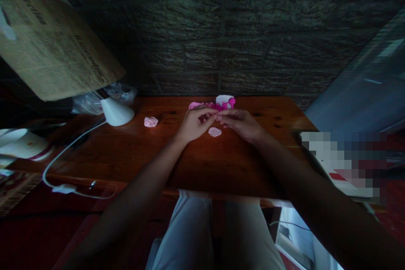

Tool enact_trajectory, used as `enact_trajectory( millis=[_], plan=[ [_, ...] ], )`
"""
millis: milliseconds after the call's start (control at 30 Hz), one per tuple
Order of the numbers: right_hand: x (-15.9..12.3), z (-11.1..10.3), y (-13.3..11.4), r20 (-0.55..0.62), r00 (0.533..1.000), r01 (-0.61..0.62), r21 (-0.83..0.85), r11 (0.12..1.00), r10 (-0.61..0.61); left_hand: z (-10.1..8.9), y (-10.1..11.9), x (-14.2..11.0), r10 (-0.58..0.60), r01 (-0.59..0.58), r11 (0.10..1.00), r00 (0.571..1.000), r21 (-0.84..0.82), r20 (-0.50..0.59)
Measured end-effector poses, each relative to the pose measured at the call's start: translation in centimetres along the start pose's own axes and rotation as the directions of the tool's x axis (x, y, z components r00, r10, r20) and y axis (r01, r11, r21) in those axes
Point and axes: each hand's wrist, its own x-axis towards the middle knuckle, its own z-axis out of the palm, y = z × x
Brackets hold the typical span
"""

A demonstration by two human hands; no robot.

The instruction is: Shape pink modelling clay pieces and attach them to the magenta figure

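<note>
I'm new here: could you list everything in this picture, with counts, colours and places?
Wooden table: one, reddish-brown, centre
Wall: one, dark, behind table
Lampshade: one, tan newsprint, upper left
Lamp base: one, white, below lampshade
Cord: one, white, running from lamp base
Plastic bag: at least one, clear, behind lamp base
Crumpled lump: one, pale pink, left on table
Flat piece: one, pale pink, just nearer than the hands
Magenta pieces: several, magenta, beyond the hands, partly hidden
White piece: one, white, by magenta pieces
Unclear object: one, whitish, left edge
Panel: one, grey-blue, right
Pixelated patch: one, mixed, right
Legs: two, pale trousers, bottom
Left hand: one, bare, centre
Right hand: one, bare, centre; grip unclear
</note>
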Motion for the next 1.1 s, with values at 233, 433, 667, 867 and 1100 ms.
enact_trajectory(
  millis=[233, 433, 667, 867, 1100],
  plan=[
    [0.28, -0.13, 0.35, 0.013, 0.997, -0.082, 0.102, 0.991, 0.081, 0.27, -0.01, 0.04, 0.004, -0.004, 0.999, 1.000, -0.037, 0.023],
    [0.26, 0.11, -0.11, -0.075, 0.992, -0.099, 0.041, 0.994, 0.102, 0.27, -0.06, -0.09, -0.025, 0.025, 1.000, 1.000, 0.004, -0.009],
    [0.07, 0.17, -0.33, -0.104, 0.990, -0.085, 0.127, 0.988, 0.099, 0.19, -0.04, -0.06, -0.045, 0.045, 0.999, 0.998, 0.004, -0.040],
    [0.28, -0.33, 0.00, -0.100, 0.994, -0.029, 0.145, 0.989, 0.044, 0.50, -0.07, -0.10, -0.047, 0.051, 0.997, 0.997, -0.066, 0.062],
    [0.32, 0.04, 0.28, -0.025, 0.997, -0.073, 0.086, 0.994, 0.075, 0.65, -0.59, -0.21, -0.057, 0.059, 0.996, 0.998, -0.066, 0.034]
  ],
)
